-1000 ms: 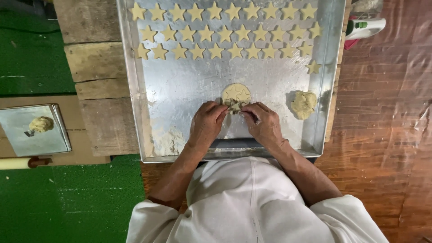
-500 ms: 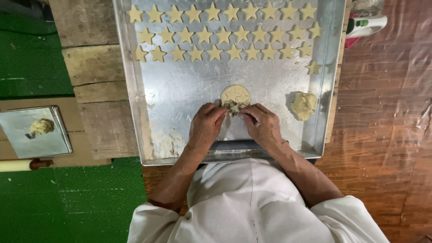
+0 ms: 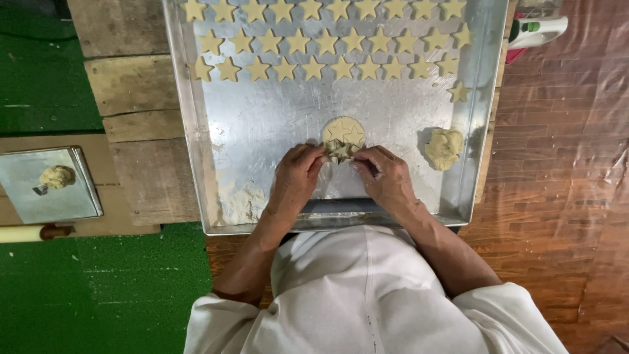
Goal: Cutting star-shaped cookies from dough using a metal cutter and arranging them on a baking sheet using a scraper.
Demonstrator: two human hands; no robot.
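Note:
A flat round of pale dough [image 3: 344, 135] lies in the middle of a large metal baking tray [image 3: 216, 164], with star outlines pressed into it. My left hand [image 3: 296, 176] and my right hand [image 3: 383, 176] meet at its near edge, fingertips pinching the dough around a cut star. Several star-shaped dough pieces [image 3: 314, 65] lie in rows across the tray's far part. A lump of spare dough [image 3: 443, 147] sits to the right of my right hand.
A smaller metal tray [image 3: 46, 193] with a dough lump [image 3: 57, 176] lies at the left, with a rolling pin [image 3: 26, 233] below it. A white and green object [image 3: 536, 29] lies at the top right. Wooden planks are under the tray; green mat at the left.
Both hands stay at the near edge of the dough round; the fingertips have shifted slightly. The view has drifted a little.

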